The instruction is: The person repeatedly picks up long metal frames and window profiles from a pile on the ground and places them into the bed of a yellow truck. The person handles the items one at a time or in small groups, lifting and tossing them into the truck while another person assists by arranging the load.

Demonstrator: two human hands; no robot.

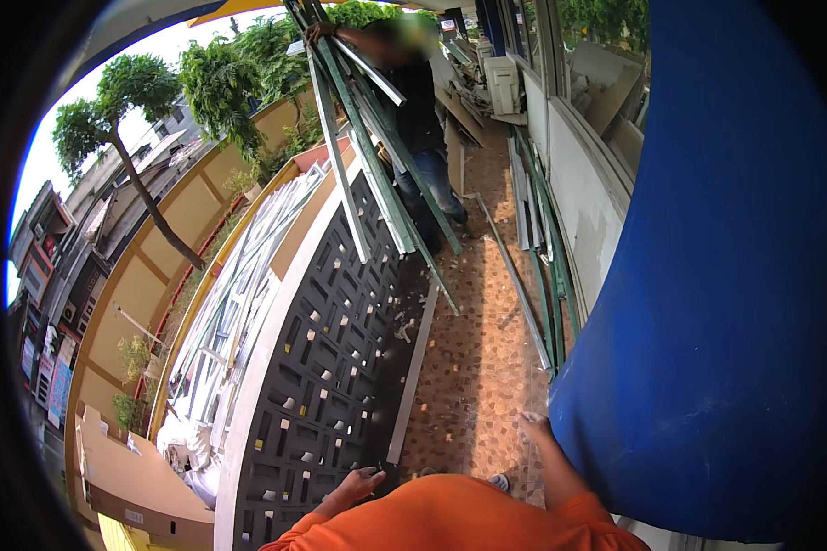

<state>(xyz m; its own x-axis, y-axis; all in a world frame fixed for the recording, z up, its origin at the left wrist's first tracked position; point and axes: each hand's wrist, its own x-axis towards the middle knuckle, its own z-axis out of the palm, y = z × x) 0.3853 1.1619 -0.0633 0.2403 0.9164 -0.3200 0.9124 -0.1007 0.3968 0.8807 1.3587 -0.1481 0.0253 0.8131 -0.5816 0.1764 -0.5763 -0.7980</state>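
Note:
My left hand hangs low beside the dark lattice parapet, its fingers loosely apart and nothing seen in them. On the other side my right hand hangs near the big blue column, loosely open, with no thing visible in it. Ahead, a co-worker grips a bundle of long green and white metal channels near its upper end. The bundle slants down toward the walkway, its lower ends spread apart.
Along the right wall lie more green and grey channels, one long strip angling across the tiled floor. Metal strips heap beyond the parapet, near a white sack and a cardboard box. Boards lean farther back.

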